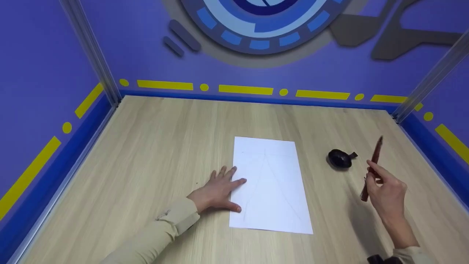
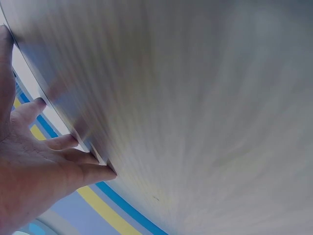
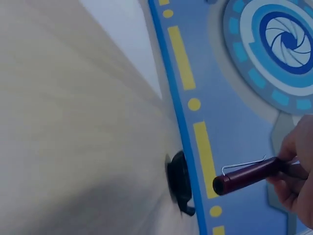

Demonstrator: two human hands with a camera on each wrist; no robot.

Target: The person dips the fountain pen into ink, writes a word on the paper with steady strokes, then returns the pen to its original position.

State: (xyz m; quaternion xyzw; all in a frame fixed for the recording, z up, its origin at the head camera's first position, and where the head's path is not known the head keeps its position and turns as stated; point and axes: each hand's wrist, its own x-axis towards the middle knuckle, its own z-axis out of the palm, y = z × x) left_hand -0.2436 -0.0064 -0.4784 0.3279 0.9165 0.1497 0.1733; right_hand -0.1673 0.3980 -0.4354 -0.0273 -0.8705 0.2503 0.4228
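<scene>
A white sheet of paper (image 1: 280,190) lies on the wooden table, with thin, faint lines on it: two long slanting ones and a line across near the top. My left hand (image 1: 216,190) rests at its left edge, fingers spread and straight, thumb and fingertips on the paper. To the right, my right hand (image 1: 389,192) pinches a dark red pen (image 1: 376,152) between thumb and fingers, held above the table with its narrow end pointing up and away. The right wrist view shows a metal clip on the pen's barrel (image 3: 247,177).
A small round black dish-like thing (image 1: 339,159) with a short tab sits between the paper and my right hand. Blue-purple panels (image 1: 242,73) with yellow dashes wall in the table (image 1: 176,139) at the back and both sides.
</scene>
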